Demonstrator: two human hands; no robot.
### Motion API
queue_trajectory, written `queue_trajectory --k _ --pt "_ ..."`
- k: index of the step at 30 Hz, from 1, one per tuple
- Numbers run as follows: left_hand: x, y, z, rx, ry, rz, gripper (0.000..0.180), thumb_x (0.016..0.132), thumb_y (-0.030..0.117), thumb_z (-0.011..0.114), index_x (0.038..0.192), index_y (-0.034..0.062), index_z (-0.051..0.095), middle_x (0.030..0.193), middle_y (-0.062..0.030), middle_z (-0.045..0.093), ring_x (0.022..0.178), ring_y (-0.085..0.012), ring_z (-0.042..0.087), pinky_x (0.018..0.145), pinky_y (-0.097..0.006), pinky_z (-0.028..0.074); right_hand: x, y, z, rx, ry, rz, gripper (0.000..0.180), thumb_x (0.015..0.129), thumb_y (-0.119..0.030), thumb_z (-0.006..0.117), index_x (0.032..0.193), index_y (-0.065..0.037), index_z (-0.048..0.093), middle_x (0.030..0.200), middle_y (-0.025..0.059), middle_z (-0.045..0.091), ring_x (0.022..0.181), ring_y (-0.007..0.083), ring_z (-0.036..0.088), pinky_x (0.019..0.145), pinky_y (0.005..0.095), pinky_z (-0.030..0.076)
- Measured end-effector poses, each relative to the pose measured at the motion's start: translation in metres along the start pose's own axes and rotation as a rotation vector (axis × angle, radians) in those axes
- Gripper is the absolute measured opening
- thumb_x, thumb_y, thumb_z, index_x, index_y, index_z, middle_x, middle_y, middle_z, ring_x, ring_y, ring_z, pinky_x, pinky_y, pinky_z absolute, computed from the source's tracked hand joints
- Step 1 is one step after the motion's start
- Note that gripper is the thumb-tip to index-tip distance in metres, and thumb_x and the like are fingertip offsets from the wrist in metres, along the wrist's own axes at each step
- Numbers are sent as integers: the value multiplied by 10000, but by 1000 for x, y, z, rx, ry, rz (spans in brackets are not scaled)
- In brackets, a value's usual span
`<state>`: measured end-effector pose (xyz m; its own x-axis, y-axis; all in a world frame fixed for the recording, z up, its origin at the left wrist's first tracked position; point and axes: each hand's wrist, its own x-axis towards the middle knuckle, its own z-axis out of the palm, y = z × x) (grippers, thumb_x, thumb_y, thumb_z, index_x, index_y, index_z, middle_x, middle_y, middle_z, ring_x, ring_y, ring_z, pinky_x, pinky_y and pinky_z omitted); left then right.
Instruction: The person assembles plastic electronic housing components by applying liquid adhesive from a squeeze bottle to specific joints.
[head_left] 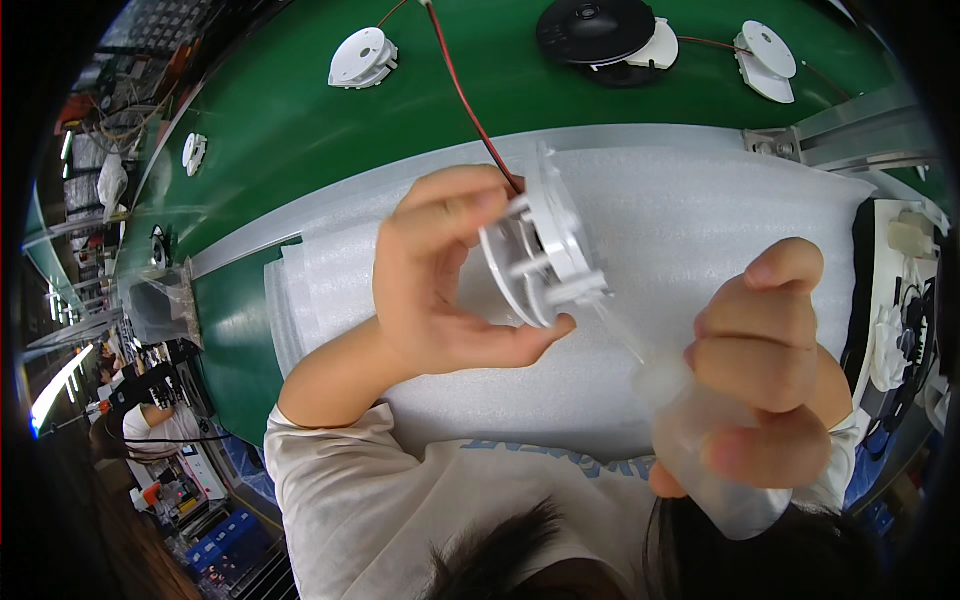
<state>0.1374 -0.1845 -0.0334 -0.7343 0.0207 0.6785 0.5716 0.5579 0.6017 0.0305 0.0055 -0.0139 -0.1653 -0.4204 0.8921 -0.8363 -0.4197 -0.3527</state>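
Note:
My left hand (425, 275) grips a white plastic reel-like part (565, 235) by its rim, thumb below and fingers above. The part is tilted on edge, and a red and black wire pair (455, 85) runs up from it. In my right hand (765, 350) is a translucent squeeze bottle (690, 440), held with its thin nozzle pointing up and left. The nozzle tip comes close to the lower edge of the white part; whether they touch I cannot tell. White foam sheeting (640, 400) lies beneath both hands.
Beyond a metal rail (690, 135) is a green surface (290, 130). On it lie a white reel part (362, 58), a smaller white part (194, 153), a black round disc (595, 30) and another white part (768, 55) on a wire. A metal bracket (775, 145) stands at right.

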Motion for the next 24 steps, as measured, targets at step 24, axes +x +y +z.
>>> queue_trajectory --k 24 --pt "5 21 7 -916 199 -755 546 747 150 668 1139 7 314 1038 -144 520 950 -184 546 807 -324 465 -2 2 -4 -30 -78 -28 302 814 -386 549 983 -177 414 700 26 460 585 162 428 744 391 287"
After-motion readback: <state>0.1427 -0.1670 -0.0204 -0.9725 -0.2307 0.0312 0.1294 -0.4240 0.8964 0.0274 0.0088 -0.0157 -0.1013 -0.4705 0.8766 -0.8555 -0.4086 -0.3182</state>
